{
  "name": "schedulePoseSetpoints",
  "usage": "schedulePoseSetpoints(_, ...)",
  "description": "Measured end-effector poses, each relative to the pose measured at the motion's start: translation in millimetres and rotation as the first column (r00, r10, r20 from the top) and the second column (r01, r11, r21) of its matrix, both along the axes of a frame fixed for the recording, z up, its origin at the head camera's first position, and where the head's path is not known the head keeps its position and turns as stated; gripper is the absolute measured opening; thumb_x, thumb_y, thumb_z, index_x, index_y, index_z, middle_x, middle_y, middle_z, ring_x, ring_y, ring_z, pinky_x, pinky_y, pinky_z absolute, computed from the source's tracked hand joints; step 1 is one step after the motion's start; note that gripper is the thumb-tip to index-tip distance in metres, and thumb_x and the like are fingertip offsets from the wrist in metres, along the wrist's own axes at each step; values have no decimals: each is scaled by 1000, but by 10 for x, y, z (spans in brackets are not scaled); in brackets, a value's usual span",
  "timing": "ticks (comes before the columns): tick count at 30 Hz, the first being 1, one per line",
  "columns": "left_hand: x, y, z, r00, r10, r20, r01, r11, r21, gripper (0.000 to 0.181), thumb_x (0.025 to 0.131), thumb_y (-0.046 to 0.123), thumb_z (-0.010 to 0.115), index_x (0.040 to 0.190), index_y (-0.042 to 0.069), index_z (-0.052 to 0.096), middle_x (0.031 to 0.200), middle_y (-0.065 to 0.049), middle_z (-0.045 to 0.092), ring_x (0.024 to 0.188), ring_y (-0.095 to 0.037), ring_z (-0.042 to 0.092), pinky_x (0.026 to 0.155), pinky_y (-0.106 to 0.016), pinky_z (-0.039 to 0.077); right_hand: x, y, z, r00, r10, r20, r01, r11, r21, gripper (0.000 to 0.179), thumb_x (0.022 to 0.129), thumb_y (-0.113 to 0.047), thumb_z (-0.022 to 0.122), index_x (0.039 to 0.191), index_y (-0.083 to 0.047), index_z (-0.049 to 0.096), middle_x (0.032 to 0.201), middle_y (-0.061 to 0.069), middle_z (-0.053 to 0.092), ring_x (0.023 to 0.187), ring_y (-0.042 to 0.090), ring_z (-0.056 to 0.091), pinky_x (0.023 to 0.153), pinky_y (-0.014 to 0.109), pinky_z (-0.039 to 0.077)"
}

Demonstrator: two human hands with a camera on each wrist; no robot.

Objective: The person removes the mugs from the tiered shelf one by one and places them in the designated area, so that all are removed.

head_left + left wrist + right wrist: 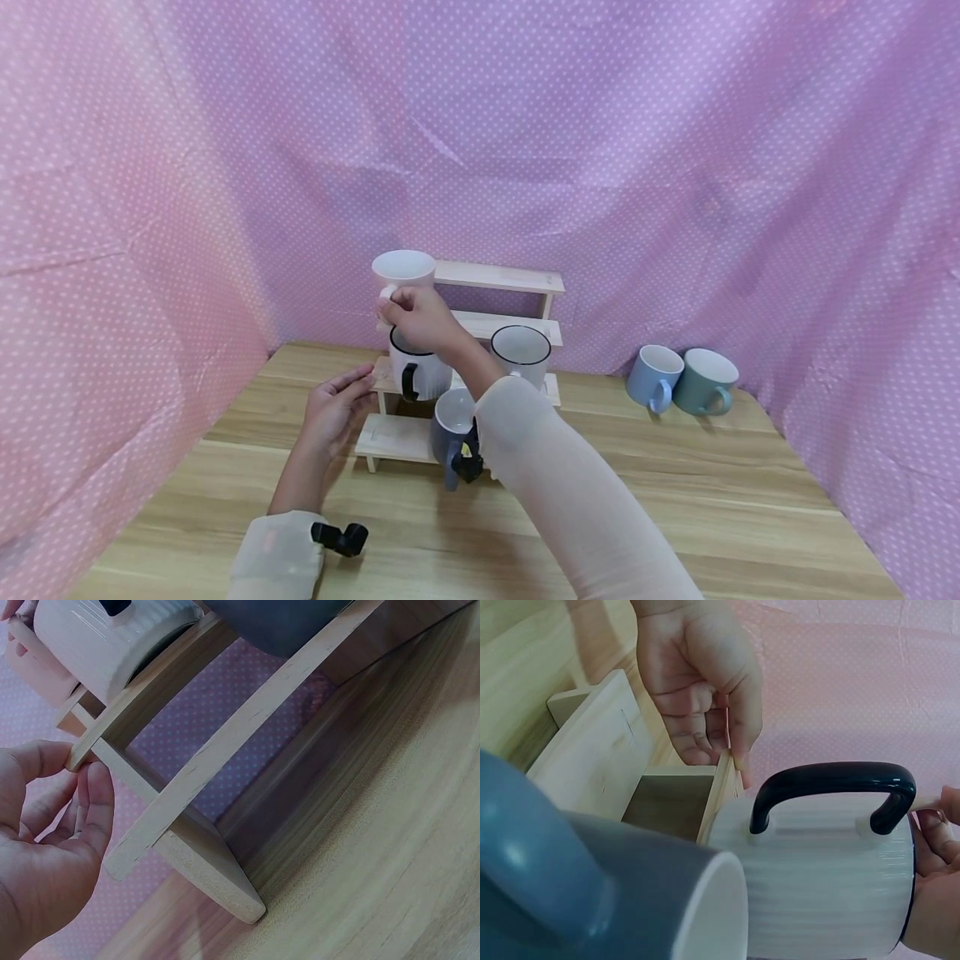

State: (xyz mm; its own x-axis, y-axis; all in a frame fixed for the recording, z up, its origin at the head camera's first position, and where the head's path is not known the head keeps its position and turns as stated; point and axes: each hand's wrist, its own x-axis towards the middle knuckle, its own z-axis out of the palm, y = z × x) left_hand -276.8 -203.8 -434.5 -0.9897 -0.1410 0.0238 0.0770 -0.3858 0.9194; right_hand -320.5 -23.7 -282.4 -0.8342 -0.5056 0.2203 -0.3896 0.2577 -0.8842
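My right hand (429, 321) pinches the handle of a pale pink mug (405, 267) at the upper left of a stepped wooden rack (397, 437). Lower down, my left hand (333, 412) holds the left end of one of the rack's shelves between thumb and fingers, as the left wrist view shows. Just below my right hand stands a white ribbed mug (427, 379) with a black rim and black handle. A grey-blue mug (444, 437) sits on the lowest shelf, partly behind my right sleeve. The pink mug's base is hidden in the head view.
Another white mug (521, 343) with a dark rim stands on the rack's right side, beside my right forearm. Far right on the wooden table (750, 500) are a light blue mug (649, 379) and a green mug (697, 385). Polka-dot cloth (525, 167) hangs behind.
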Motion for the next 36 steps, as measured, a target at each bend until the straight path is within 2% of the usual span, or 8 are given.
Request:
schedulePoseSetpoints(4,4,7,5,1000,2,5,-2,1000,-2,38,98,1,68,133,-9,60,103,4,75,83,-6,70,82,-20,62,4,-15,-2,998,-10,55,13,999,-43,28,108,-26,55,94,-4,66,95,0,65,88,11,54,73,22,45)
schedulePoseSetpoints(7,5,16,8,1000,2,2,-2,1000,0,40,98,0,67,136,-12,57,103,4,75,83,-6,70,82,-20,62,3,-37,-2,992,-39,121,50,995,-84,27,106,-25,59,96,-3,68,99,1,70,90,12,59,73,22,50)
schedulePoseSetpoints(11,-4,23,4,1000,2,5,-2,1000,5,41,98,-1,67,136,-12,57,101,4,75,82,-6,70,82,-20,62,-8,-66,12,967,-54,250,102,977,-185,24,104,-20,62,104,3,70,111,8,73,106,21,68,89,28,60)
schedulePoseSetpoints(15,-14,22,4,1000,5,5,-5,1000,-3,41,98,0,67,136,-12,56,100,4,74,82,-6,69,83,-21,62,-11,-82,32,946,-25,322,115,958,-262,19,104,-16,63,100,2,68,110,9,71,118,35,66,98,32,58)
schedulePoseSetpoints(20,-12,17,0,1000,13,1,-13,1000,-11,38,98,-1,66,134,-11,59,100,4,74,83,-6,69,83,-21,62,-7,-92,26,942,-7,335,113,948,-297,20,104,-18,63,93,-1,67,100,4,67,116,37,66,92,28,60)
schedulePoseSetpoints(27,-16,0,2,1000,12,0,-12,1000,-7,37,98,-1,67,133,-11,59,100,4,74,82,-6,69,82,-21,62,-16,-112,29,945,32,325,92,930,-357,26,106,-17,58,90,2,65,96,6,63,95,20,64,94,34,61)
schedulePoseSetpoints(33,-24,-13,-2,1000,4,-6,-4,1000,-2,37,98,-1,67,132,-11,60,100,3,74,81,-7,69,82,-21,62,-25,-124,37,947,52,318,74,925,-374,27,107,-14,56,88,3,62,99,11,64,107,30,64,96,37,61)
schedulePoseSetpoints(36,-31,-15,-5,1000,-2,-10,2,1000,5,37,98,-1,67,133,-12,60,99,2,74,80,-7,69,81,-21,62,-26,-119,41,949,60,310,66,923,-379,28,107,-14,56,86,4,60,99,11,65,104,27,66,96,38,61)
